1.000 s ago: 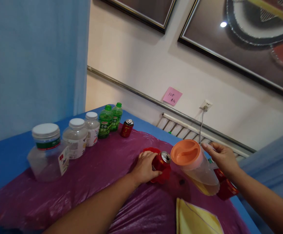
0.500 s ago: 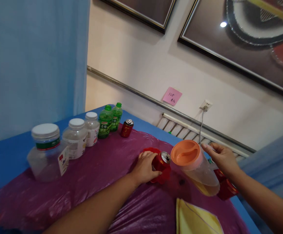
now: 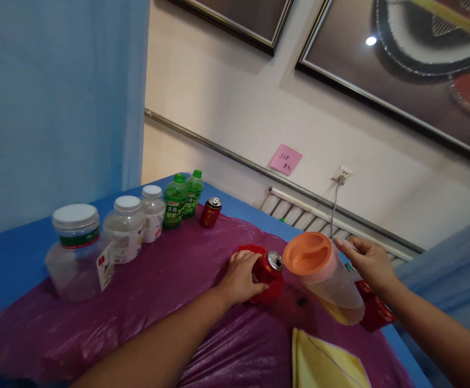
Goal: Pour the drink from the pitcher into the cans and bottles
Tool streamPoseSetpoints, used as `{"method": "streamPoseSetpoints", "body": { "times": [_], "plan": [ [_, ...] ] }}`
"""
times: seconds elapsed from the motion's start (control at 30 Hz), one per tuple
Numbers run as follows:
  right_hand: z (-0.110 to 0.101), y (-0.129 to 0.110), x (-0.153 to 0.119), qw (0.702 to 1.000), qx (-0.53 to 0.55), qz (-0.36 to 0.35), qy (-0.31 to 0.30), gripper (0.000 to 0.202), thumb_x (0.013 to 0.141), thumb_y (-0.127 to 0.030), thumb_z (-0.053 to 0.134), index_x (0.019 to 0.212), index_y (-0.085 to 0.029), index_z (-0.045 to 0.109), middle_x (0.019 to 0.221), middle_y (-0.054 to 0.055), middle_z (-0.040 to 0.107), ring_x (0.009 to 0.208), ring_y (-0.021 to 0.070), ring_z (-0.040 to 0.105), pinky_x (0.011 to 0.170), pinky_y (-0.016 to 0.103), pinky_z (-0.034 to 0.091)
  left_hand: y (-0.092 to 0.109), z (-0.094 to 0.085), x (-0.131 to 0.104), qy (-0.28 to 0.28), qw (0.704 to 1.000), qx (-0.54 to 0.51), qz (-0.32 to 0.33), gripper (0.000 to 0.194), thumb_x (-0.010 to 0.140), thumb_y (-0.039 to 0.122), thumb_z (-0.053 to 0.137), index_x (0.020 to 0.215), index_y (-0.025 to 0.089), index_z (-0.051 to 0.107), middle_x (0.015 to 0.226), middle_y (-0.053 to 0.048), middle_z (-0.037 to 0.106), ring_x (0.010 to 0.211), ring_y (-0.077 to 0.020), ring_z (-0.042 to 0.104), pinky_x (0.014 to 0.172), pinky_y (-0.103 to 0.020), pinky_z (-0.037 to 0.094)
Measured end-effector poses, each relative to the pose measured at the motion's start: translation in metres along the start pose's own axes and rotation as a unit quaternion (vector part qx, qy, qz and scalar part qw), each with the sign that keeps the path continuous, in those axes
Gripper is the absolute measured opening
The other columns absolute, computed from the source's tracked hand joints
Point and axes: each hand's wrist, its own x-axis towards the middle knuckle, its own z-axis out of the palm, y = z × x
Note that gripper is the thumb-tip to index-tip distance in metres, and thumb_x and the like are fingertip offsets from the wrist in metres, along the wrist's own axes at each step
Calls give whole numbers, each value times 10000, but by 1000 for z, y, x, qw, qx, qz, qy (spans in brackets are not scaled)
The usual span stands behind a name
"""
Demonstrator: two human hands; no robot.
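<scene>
My left hand (image 3: 241,277) is wrapped round a red drink can (image 3: 268,268), which leans to the right over a red dish (image 3: 274,291). The can's opened top faces the pitcher. In my right hand (image 3: 366,264) is the handle of a clear plastic pitcher (image 3: 336,293) with an orange lid (image 3: 309,253). The pitcher is tilted left, its lid close to the can's top, and some yellowish liquid lies low inside it. Whether liquid passes between pitcher and can, I cannot tell.
Along the left stand clear jars with white lids (image 3: 75,242), two green bottles (image 3: 174,202) and another red can (image 3: 211,212). More red cans (image 3: 376,314) stand behind the pitcher. A yellow cloth (image 3: 326,361) lies in front on the purple plastic sheet (image 3: 170,291).
</scene>
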Motion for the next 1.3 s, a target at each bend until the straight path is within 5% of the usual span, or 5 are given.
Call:
{"method": "streamPoseSetpoints", "body": {
  "times": [1.3],
  "plan": [
    [-1, 4, 0, 1000, -14, 16, -8, 570, 754, -683, 694, 551, -230, 414, 509, -60, 349, 497, 103, 310, 465, 255, 255, 1, -1, -1, -4, 1000, -2, 2, 673, 610, 362, 882, 1218, 222, 630, 1265, -83, 661, 1240, -333, 546, 1083, -466, 384]
  ]
}}
